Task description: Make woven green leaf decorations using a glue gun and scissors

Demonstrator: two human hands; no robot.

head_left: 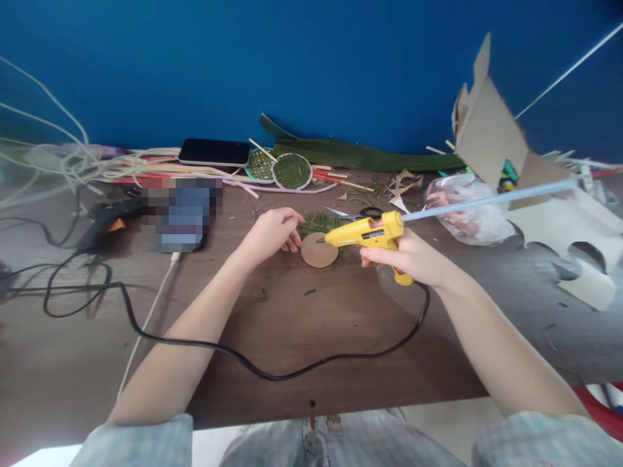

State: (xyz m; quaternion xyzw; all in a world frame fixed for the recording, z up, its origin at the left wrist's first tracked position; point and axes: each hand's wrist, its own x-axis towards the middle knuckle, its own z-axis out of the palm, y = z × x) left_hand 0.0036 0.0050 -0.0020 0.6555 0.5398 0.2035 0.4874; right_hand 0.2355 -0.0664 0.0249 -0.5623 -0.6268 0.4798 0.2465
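On table (302, 324), cardboard disc (318, 251) beside left fingers (291, 239), under glue gun (370, 232)

head cam | we look forward and down from our head | facing the far blue wall (311, 65) | close over the brown table (302, 324) | left hand (272, 235), right hand (411, 256) mid-frame

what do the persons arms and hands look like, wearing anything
Both the left hand and the right hand are bare: no gloves, and no ring, watch or bracelet shows. The left sleeve and right sleeve begin only near the elbows, at the bottom edge of the picture: loose, pale blue-grey fabric with a faint check.
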